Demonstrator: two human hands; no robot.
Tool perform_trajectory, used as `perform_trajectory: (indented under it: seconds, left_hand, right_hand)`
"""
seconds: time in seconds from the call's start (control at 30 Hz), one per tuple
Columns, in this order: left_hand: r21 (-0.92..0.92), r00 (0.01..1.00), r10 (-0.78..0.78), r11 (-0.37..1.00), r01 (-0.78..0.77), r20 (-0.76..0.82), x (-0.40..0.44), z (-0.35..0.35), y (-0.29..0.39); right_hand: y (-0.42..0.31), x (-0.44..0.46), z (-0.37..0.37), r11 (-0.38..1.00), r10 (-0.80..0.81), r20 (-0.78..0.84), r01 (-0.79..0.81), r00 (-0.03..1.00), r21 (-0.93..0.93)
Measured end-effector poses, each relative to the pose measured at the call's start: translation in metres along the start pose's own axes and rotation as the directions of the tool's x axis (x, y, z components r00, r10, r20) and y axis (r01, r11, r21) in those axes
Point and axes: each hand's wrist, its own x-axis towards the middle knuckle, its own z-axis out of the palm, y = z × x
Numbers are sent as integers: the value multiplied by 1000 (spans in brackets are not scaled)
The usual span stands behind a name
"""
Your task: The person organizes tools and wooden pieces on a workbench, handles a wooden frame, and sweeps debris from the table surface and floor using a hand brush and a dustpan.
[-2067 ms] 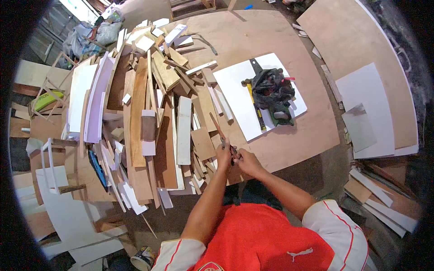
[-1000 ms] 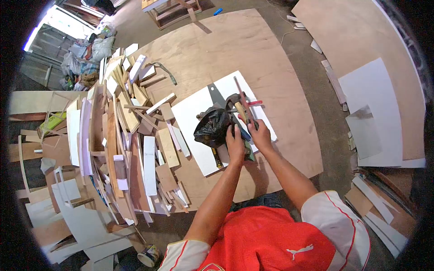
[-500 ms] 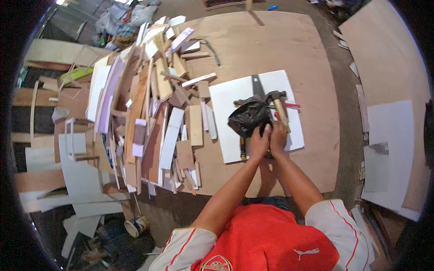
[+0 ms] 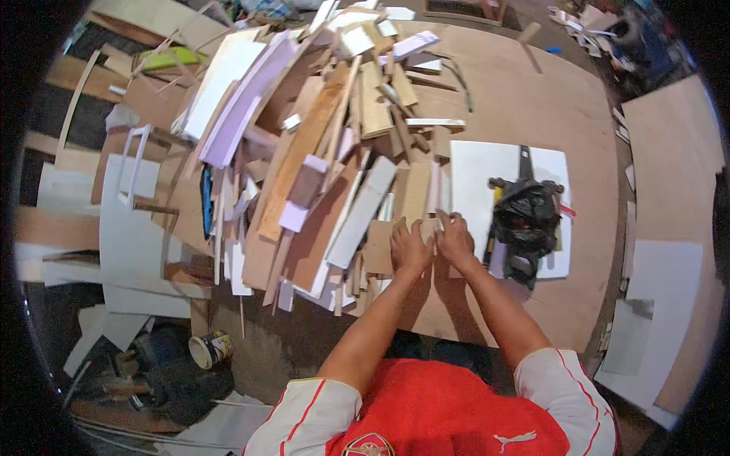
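My left hand (image 4: pixel 411 248) is at the right edge of the scrap wood pile, its fingers apart over the wood pieces. Close beside it, my right hand (image 4: pixel 457 242) reaches forward with fingers stretched out. A small tan wood piece (image 4: pixel 430 229) shows between the two hands; whether either touches it I cannot tell. Right of my right hand, a crumpled black plastic bag (image 4: pixel 525 220) lies on a white board (image 4: pixel 471 171). The bag covers most of the tools there; a dark flat blade (image 4: pixel 525 161) sticks out above it and a red handle (image 4: pixel 567 211) at its right.
A large heap of scrap wood (image 4: pixel 327 152) in long strips and short blocks fills the left of the plywood table (image 4: pixel 585 114). A bucket (image 4: pixel 210 350) stands on the floor at lower left. Large sheets (image 4: pixel 661 304) lie at the right.
Both hands have let go of the black bag and moved left to the wood pile's edge. The bag now covers the hammer. The view has turned left, so the scene sits further right.
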Motion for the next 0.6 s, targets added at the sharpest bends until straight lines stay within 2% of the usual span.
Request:
perform_trajectory:
  seconds: [0.03, 0.07, 0.1, 0.13, 0.2, 0.23, 0.33, 0.37, 0.43, 0.53, 0.6]
  left_hand:
    - [25, 996, -14, 1000, 12, 91, 8, -4, -13]
    - [49, 982, -30, 999, 21, 184, 13, -7, -26]
    - [32, 977, -20, 999, 14, 212, 13, -17, -32]
    - [-66, 985, 1, 998, 10, 172, 16, -11, -44]
    - [-262, 996, 40, 965, -18, 78, 25, 1, -62]
    - [-328, 985, -46, 940, 99, 166, 33, -7, -60]
    - [-603, 993, 19, 796, 55, 116, 41, 23, -81]
    - [-636, 986, -12, 763, 118, 169, 44, 28, -84]
    - [-683, 958, -61, 689, 244, 280, 47, 19, -86]
    - [-716, 961, -61, 655, 242, 269, 36, 3, -92]
    - [-657, 961, -113, 709, 256, 253, 33, -10, -91]
  right_hand:
    - [-11, 11, 0, 999, 10, 51, -8, 999, -39]
    - [-23, 24, 1, 993, 110, 133, -103, 985, -61]
    - [-27, 31, 15, 983, 137, 69, -127, 988, -133]
    - [-29, 36, 28, 967, 158, 0, -155, 987, -203]
    - [-28, 43, 43, 950, 185, -33, -187, 982, -251]
    - [-30, 44, 47, 964, 182, -65, -192, 981, -187]
    - [-44, 42, 49, 957, 260, -12, -259, 966, -130]
    - [-48, 39, 45, 959, 279, 30, -276, 960, -70]
    - [-50, 30, 49, 973, 225, 31, -223, 974, -54]
    - [-28, 24, 68, 992, 127, 10, -127, 992, 9]
    - [-10, 22, 77, 1000, 14, -46, -14, 999, 13]
